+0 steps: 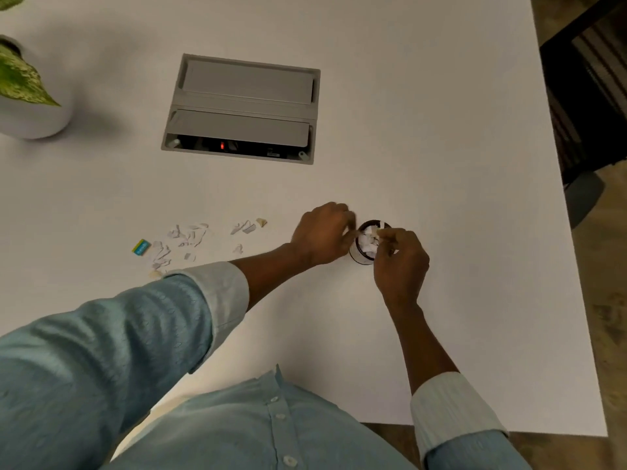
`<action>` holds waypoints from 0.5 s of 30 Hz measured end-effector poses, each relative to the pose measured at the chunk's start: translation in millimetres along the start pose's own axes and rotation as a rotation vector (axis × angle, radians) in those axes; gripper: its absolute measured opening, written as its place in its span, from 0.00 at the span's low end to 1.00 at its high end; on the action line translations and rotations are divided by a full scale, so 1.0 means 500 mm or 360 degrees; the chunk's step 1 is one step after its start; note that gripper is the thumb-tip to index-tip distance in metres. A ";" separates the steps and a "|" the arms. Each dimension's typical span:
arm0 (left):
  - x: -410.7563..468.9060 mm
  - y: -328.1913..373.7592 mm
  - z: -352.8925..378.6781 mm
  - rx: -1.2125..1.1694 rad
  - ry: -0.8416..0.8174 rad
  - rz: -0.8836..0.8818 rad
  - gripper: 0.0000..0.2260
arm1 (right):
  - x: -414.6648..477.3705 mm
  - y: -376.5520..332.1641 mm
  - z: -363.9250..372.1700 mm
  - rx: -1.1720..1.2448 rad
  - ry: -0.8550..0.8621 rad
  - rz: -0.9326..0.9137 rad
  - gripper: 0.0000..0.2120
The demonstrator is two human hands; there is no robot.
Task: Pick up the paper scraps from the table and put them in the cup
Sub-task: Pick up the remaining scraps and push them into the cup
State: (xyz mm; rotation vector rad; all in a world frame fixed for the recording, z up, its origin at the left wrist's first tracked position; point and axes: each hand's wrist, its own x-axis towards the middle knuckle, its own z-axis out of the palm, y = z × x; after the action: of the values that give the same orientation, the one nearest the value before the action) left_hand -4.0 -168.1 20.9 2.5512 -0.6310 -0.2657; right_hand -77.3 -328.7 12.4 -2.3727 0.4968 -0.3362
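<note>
The left hand (pixel 322 235) is reaching in from the left, with its fingers curled against the left side of the small dark-rimmed round cup (pixel 368 257). Motion blur is obscuring the fingertips, so it cannot be told whether this hand is gripping the cup or holding anything. The right hand (pixel 402 262) is hovering at the cup's near-right side, its thumb and fingers curling together and pinching a pale paper scrap (pixel 377 233) over the cup's mouth. The cup is standing upright on the white tabletop (pixel 441 147) directly between the two hands, and white paper pieces are filling it close to the rim. To the left of the left hand, loose torn white paper scraps (pixel 185 237) are lying scattered on the tabletop, with a blue-and-yellow scrap (pixel 140 247) at the far-left end. Beyond them, a grey rectangular recessed power box (pixel 242 108) is sitting in the tabletop. A white plant pot (pixel 37 120) with a green variegated leaf (pixel 23 79) is standing at the far left.
</note>
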 end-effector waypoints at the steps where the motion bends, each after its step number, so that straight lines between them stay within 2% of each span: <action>1: -0.018 -0.029 0.002 0.0039 -0.0009 -0.0059 0.09 | -0.012 -0.008 0.006 0.0049 -0.0003 -0.0052 0.07; 4: -0.092 -0.127 0.011 0.0178 -0.0155 -0.0220 0.10 | -0.055 -0.023 0.033 0.0196 -0.0085 -0.0148 0.07; 6: -0.153 -0.188 0.018 0.0264 -0.0282 -0.0263 0.12 | -0.088 -0.026 0.060 0.0220 -0.0252 -0.0162 0.08; 8: -0.220 -0.234 0.030 0.0325 -0.0438 -0.0229 0.22 | -0.124 -0.024 0.092 0.0179 -0.0476 -0.0157 0.08; 11: -0.307 -0.269 0.060 0.0373 -0.0613 -0.0124 0.42 | -0.170 -0.017 0.138 0.0035 -0.0783 -0.0174 0.07; 15: -0.367 -0.267 0.097 0.0419 -0.0721 -0.0098 0.63 | -0.210 -0.001 0.181 -0.0188 -0.0977 -0.0215 0.07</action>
State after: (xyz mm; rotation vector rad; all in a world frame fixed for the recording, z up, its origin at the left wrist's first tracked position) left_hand -127.3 2.5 -76.2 2.7833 -0.7949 -0.8491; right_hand -138.1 -231.0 -65.0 -2.4635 0.0669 0.3703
